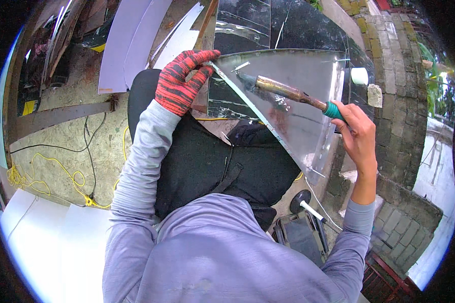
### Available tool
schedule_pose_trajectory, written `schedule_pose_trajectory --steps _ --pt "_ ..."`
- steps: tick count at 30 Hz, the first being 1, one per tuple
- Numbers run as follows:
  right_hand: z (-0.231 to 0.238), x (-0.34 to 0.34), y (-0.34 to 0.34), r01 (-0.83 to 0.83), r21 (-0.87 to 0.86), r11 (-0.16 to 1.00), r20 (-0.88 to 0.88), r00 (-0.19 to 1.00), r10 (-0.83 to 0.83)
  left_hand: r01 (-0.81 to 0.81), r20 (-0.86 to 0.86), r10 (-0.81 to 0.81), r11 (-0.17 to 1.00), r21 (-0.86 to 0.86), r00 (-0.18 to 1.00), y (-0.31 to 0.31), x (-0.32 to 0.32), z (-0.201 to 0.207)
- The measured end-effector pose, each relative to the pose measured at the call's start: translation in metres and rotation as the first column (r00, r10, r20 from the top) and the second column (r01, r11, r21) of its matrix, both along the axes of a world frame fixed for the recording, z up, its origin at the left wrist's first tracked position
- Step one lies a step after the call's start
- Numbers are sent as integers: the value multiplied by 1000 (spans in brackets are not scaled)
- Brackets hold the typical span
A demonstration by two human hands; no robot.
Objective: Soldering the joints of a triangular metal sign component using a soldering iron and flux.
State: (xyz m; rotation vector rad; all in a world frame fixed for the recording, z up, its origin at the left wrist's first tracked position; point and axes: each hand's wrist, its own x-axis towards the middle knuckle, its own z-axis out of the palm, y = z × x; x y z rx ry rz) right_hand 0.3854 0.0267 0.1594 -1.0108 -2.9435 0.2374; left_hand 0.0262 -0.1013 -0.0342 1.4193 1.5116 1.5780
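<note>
My left hand (183, 83), in a red and black striped knit glove, is closed on the far left corner of a grey sheet-metal panel (298, 129). The panel looks roughly triangular, with narrow raised edges, and sits over my lap and a dark surface. My bare right hand (356, 132) is wrapped round the green-bound grip of what looks like a large soldering iron (283, 90). Its brown barrel slants left across the panel, and its dark tip is close to the panel's far left part. Whether the tip touches cannot be made out. Near the tip a small pale strip (242, 66) shows.
A black marble-patterned slab (242, 25) is beyond the panel. A white roll (359, 76) stands at its right. Pale sheets (131, 45) lean at far left; a yellow cord (78, 182) crosses the floor. A dark case (301, 235) is by my right side, and brick paving (397, 76) lies right.
</note>
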Motion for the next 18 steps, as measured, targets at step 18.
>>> schedule_pose_trajectory --steps 18 --pt "-3 -3 2 -38 27 999 -6 999 38 4 -4 -4 1000 22 1000 1 -1 -2"
